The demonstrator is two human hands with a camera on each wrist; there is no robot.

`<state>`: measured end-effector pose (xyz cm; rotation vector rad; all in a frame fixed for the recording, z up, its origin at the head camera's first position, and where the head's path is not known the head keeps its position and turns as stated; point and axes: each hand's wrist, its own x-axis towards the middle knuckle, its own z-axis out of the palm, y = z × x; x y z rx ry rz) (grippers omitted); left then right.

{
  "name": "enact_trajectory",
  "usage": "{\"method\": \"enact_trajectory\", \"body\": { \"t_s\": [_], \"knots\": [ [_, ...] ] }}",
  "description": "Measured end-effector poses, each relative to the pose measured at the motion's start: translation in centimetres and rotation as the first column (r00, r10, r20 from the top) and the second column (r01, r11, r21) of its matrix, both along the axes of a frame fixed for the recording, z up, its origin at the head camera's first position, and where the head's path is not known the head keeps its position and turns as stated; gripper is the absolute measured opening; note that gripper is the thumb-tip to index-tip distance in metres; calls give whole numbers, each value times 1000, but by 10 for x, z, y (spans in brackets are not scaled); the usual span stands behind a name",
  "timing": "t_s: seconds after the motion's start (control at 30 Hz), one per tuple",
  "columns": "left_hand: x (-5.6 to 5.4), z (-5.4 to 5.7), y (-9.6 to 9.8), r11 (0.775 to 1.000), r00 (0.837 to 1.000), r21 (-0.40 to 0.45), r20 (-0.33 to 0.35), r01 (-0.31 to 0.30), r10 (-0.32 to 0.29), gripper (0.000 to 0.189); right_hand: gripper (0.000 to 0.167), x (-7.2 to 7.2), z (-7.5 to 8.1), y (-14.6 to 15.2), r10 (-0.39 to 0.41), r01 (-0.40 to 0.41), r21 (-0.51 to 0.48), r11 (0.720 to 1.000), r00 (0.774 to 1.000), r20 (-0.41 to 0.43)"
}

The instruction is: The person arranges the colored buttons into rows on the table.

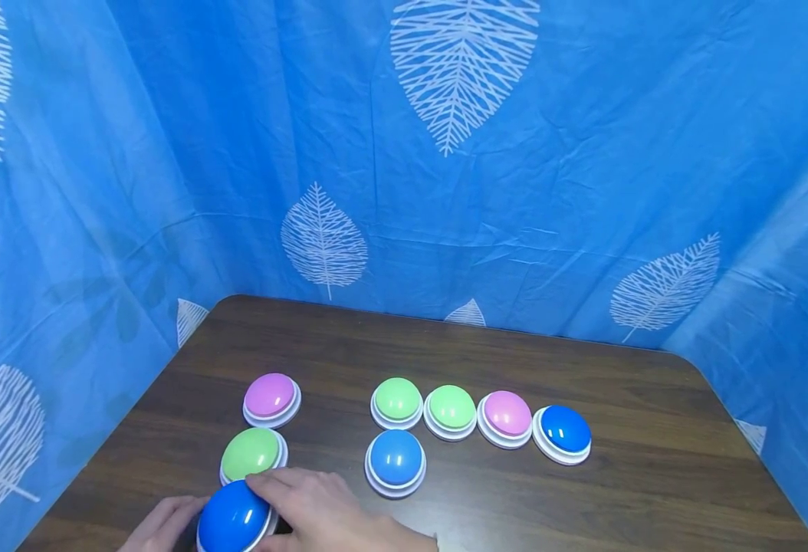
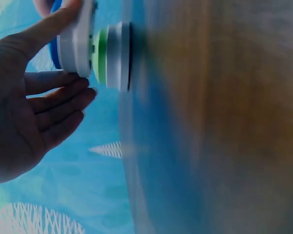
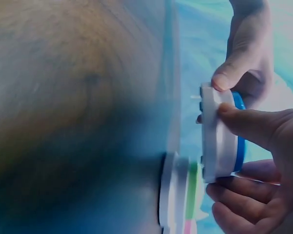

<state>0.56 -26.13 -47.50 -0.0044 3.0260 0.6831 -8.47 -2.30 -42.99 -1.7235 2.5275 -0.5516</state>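
A dark blue dome button with a white base [image 1: 233,517] is held off the table between both hands, at the bottom left of the head view. My left hand [image 1: 164,526] grips its left side, thumb on the white base in the left wrist view. From the right, my right hand [image 1: 321,506] holds its edge; the right wrist view shows that thumb on the white rim [image 3: 219,141] and fingers under the far side. Just beyond, a green button [image 1: 249,454] sits on the table, partly covered by the blue one in the head view.
Behind the green button lies a pink button [image 1: 270,396]. Mid-table, a row runs rightward: green [image 1: 397,399], green [image 1: 451,406], pink [image 1: 507,413] and dark blue [image 1: 566,428] buttons. A lighter blue button [image 1: 395,458] stands before the row's left end. Blue leaf-print curtain [image 1: 411,199] surrounds the wooden table [image 1: 625,498].
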Motion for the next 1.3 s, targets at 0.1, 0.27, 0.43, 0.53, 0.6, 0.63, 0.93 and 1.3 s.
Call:
{"method": "enact_trajectory", "body": {
  "t_s": [0.1,0.27,0.43,0.53,0.6,0.63,0.93,1.3],
  "knots": [
    [-7,21,14,1000,999,26,52,-1,0,79,65,-4,4,14,-15,21,-78,997,997,73],
    [-23,45,46,1000,999,23,26,18,-18,86,65,-10,2,40,-40,67,-219,973,991,129],
    [-42,55,80,986,981,19,-106,168,-165,87,65,-14,-5,77,-91,123,-345,931,990,110],
    [-52,58,102,964,952,30,-165,265,-256,83,65,-13,-10,102,-146,176,-401,899,984,104],
    [-58,59,116,945,928,26,-201,327,-315,80,64,-11,-12,118,-190,215,-416,883,977,102],
    [-62,60,122,935,917,24,-204,354,-342,78,64,-10,-12,126,-214,237,-415,879,972,102],
    [-90,63,172,851,816,-99,-248,515,-522,68,67,1,-1,182,-445,503,-242,830,858,257],
    [-114,59,222,763,719,-281,-260,582,-644,72,70,8,-4,220,-601,657,-165,735,745,288]
  ]
}}
